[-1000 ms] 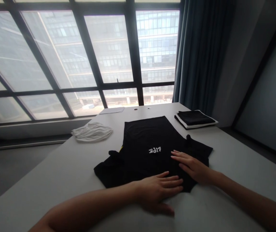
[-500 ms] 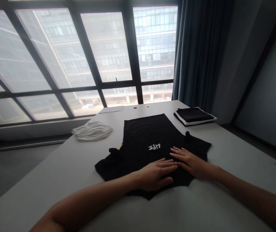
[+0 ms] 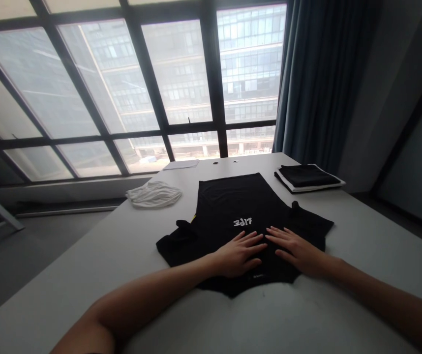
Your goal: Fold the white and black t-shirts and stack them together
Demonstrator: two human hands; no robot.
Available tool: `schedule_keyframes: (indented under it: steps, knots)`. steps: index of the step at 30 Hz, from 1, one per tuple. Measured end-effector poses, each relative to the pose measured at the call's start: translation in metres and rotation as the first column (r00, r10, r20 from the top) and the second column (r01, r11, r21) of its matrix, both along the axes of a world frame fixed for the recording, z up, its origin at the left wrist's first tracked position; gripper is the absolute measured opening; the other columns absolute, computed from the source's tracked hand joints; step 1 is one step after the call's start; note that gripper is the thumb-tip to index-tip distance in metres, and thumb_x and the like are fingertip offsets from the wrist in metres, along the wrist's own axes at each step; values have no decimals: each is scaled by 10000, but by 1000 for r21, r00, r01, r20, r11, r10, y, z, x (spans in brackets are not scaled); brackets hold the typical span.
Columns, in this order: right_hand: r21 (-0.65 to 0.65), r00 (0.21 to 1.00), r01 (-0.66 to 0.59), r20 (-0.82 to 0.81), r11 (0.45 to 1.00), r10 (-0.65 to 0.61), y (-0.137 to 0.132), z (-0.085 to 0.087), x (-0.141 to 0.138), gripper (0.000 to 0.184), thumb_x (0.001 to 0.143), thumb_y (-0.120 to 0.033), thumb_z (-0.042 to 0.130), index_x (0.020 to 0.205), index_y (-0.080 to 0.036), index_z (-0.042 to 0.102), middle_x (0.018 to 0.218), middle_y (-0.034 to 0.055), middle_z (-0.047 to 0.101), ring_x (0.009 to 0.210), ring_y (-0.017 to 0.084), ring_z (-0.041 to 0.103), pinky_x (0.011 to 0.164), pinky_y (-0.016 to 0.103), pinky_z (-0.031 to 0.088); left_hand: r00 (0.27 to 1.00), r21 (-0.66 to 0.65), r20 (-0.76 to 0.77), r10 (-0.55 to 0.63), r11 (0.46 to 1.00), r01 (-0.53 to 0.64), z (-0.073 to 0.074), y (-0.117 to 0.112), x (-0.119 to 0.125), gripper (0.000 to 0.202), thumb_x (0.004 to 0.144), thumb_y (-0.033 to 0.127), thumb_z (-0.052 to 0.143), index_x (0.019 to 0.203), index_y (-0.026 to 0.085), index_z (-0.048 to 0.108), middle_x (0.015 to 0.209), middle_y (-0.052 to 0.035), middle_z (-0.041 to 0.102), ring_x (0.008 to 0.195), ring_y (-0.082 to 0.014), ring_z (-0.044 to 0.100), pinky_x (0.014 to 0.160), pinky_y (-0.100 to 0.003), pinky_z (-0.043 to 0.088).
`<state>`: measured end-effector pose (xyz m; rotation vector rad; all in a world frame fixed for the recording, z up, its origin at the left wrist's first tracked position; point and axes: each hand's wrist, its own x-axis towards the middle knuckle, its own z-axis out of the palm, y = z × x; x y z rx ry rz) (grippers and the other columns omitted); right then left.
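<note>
A black T-shirt (image 3: 233,201) lies spread on the white table, its collar end toward me and its hem toward the window. White lettering is printed on it, upside down from where I look. My left hand (image 3: 238,254) rests flat on the shirt just below the lettering, fingers outstretched. Beside it, my right hand (image 3: 297,250) also lies flat on the cloth with its fingers spread. A small gap separates the two sets of fingertips. Both sleeves reach out to the sides, with bunched bits of fabric near them.
A crumpled white cloth (image 3: 154,194) lies on the table (image 3: 122,265) to the left. At the right back sits a folded stack of black and white garments (image 3: 309,176). A white sheet (image 3: 180,164) is near the far edge. Windows and a dark curtain (image 3: 314,83) stand behind.
My hands have drawn apart: the left fingers no longer meet the right hand. A small label near the collar now shows. The view has swung slightly left.
</note>
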<state>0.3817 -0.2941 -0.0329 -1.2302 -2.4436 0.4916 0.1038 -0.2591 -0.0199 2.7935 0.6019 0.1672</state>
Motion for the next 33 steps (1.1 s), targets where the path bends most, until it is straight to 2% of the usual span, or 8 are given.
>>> schedule_keyframes:
  steps: [4,9,19,22,26,28,33]
  knots:
    - [52,999,51,-20,997,-50,3,-1,-2,535,1035,-476,432,1545,-317,400,1630,39,327,1525,259,226,1238,535,179,1000,2,4,-8,1000,8,-1,2,0,587,1048,488,426,1586,281,316,1663,-62,210,1541,-268,166,1243,-527,135]
    - [-21,997,35,73,999,-34,6,-7,0,573,1027,-515,426,1556,-301,378,1642,47,288,1530,276,201,1239,546,161,1000,6,13,-10,1000,10,-2,2,-1,587,1040,473,453,1583,292,321,1663,-48,216,1540,-275,168,1244,-520,140]
    - [29,971,190,141,981,-192,9,-18,8,629,1021,-530,420,1561,-212,374,1641,86,275,1528,274,206,1243,520,181,1000,-8,19,3,1000,-3,0,0,-1,583,1036,458,463,1584,320,316,1657,-34,242,1534,-271,199,1243,-516,154]
    - [35,981,153,111,988,-156,4,-13,4,591,1024,-486,442,1553,-227,393,1639,74,286,1532,264,196,1249,515,166,1000,-2,17,2,1000,-2,0,0,-2,586,1035,459,462,1585,315,315,1659,-42,233,1534,-274,197,1241,-521,159]
    - [-9,998,-39,46,999,39,-4,-2,-7,574,1028,-467,459,1565,-293,357,1650,22,262,1533,234,191,1262,470,148,1000,17,24,-5,1000,5,0,0,-2,609,1023,441,493,1587,301,311,1659,-54,222,1532,-285,194,1239,-533,158]
    - [-40,996,-88,29,995,89,-6,0,-10,585,1026,-483,461,1571,-311,334,1651,18,256,1531,241,201,1263,472,138,1000,19,25,-9,1000,9,-1,1,-2,625,1016,431,508,1591,304,298,1662,-54,213,1531,-288,199,1237,-536,165]
    - [-71,997,12,82,997,-6,-1,-7,-3,623,1022,-553,425,1581,-314,291,1660,27,213,1536,272,173,1254,521,120,1000,14,17,1,1000,-1,0,0,-2,602,1021,440,495,1582,307,323,1658,-51,230,1528,-288,209,1236,-534,170]
